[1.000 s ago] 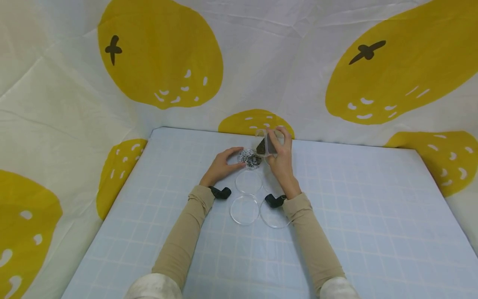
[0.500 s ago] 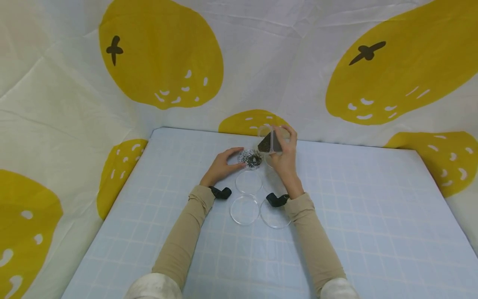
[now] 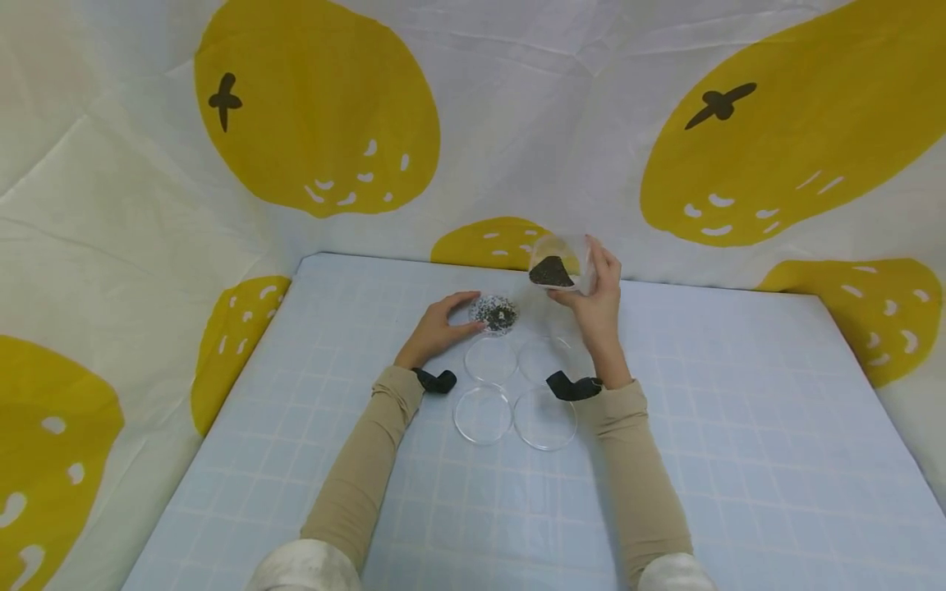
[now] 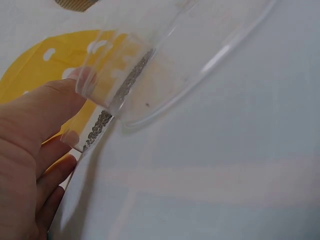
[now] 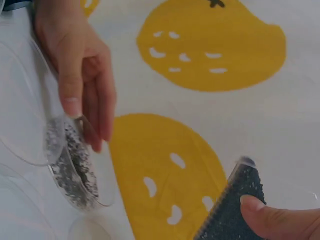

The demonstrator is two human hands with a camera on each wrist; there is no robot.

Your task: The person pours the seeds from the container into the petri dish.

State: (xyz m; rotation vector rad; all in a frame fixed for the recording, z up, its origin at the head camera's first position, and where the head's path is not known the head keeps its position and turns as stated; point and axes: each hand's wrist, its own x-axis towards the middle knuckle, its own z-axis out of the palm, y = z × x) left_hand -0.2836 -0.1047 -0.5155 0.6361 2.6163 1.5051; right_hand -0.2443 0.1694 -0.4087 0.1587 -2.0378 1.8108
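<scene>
My left hand [image 3: 438, 330] holds a petri dish [image 3: 493, 314] at its rim, thumb on the near side and fingers on the far side. Dark grains lie scattered over the dish's bottom; in the left wrist view these grains [image 4: 132, 77] form a thin layer. Up and to the right of that dish, my right hand [image 3: 597, 295] grips a clear plastic container [image 3: 562, 261], raised above the table's back edge. Dark grains are heaped in one tilted corner of it. From the right wrist view, my right thumb [image 5: 272, 220] presses against the container's side.
Several clear round dishes stand in two rows nearer me, among them a front left dish [image 3: 483, 443] and a front right dish [image 3: 545, 448]. A white cloth wall with yellow fruit prints [image 3: 318, 107] rises behind the pale checked table [image 3: 739, 460].
My right hand has drawn the container up and to the right, away from the dish of grains, and turned it. My left hand stays in place on the dish.
</scene>
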